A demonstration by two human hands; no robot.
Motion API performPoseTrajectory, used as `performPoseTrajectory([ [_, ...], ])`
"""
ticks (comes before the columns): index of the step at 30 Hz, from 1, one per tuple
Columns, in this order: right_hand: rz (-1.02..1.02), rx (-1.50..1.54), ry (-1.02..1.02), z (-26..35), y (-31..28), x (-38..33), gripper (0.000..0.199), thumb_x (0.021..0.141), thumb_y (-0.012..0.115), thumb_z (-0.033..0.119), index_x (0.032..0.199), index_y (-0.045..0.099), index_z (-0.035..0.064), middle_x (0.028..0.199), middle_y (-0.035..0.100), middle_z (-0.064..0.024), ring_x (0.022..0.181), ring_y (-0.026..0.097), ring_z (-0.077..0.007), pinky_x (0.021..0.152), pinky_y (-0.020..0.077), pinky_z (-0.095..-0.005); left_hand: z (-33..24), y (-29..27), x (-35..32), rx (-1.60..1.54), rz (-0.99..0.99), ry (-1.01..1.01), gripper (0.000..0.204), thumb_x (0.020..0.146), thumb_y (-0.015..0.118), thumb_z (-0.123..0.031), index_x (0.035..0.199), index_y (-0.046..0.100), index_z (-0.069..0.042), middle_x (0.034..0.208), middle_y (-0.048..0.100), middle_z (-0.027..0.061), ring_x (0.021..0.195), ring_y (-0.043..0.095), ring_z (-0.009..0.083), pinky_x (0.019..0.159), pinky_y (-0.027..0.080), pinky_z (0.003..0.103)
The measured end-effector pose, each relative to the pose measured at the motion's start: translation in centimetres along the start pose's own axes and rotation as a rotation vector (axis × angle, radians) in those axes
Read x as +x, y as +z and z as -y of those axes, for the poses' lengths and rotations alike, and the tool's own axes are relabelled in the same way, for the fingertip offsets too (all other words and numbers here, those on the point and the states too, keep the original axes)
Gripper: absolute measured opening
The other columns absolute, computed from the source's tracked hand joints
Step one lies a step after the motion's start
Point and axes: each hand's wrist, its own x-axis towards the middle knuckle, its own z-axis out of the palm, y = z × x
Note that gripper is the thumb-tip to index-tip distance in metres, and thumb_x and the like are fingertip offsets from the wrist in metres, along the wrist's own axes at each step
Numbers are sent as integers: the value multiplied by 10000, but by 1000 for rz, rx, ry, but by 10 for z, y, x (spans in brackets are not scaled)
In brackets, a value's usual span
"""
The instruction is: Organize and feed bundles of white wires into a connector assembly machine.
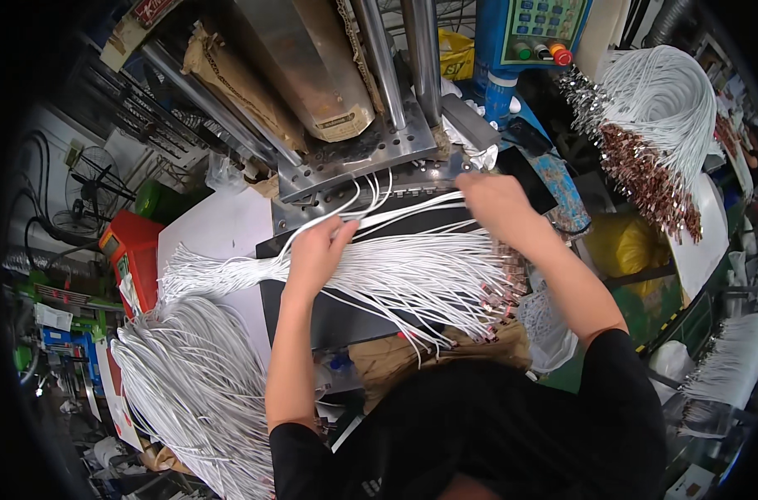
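Left hand [316, 250] pinches a few thin white cables [412, 271] off the bundle fanned across the dark worktop [312, 321], right hand [496, 204] grips their far ends at the steel press plate [354, 154]. Only a handful loaded, looks like most are left.

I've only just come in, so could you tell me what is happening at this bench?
A person is handling white cables at a metal press. The left hand rests on a spread bundle of white cables lying across the dark work plate. The right hand holds a few cable ends at the metal fixture. More cables hang at the lower left and upper right.
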Motion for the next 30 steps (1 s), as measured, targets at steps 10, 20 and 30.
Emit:
performPoseTrajectory([
  [10, -80, -94, -348, 6, 3, -19, 136, 845, 586, 87, 957, 657, 56, 955, 662, -91, 995, 649, -239, 795, 526, -420, -48, 4, -2, -337, 675, -252, 401, 1053, 473, -369, 951, 708, -62, 740, 654, 41, 692, 645, 172, 597, 477, 317],
  [20, -115, 1362, 225, -10, 47, 16, 304, 937, 607, 285, 1145, 691, 80, 1030, 685, -114, 953, 659, -315, 817, 543, -421, -71, 55, -22, -1003, 669, -471, 326, 1063, 494, -285, 1178, 615, -5, 695, 472, -42, 561, 386, 52, 504, 287, 196],
  [30, 255, 390, -51, 2, 35, -3, 333, 961, 588, 325, 1091, 695, 38, 961, 705, -134, 912, 666, -338, 795, 524, -441, -20, 71, 37, -1346, 224, -624, 329, 1040, 537, -211, 1294, 581, -7, 903, 678, 36, 712, 601, 101, 630, 486, 236],
])
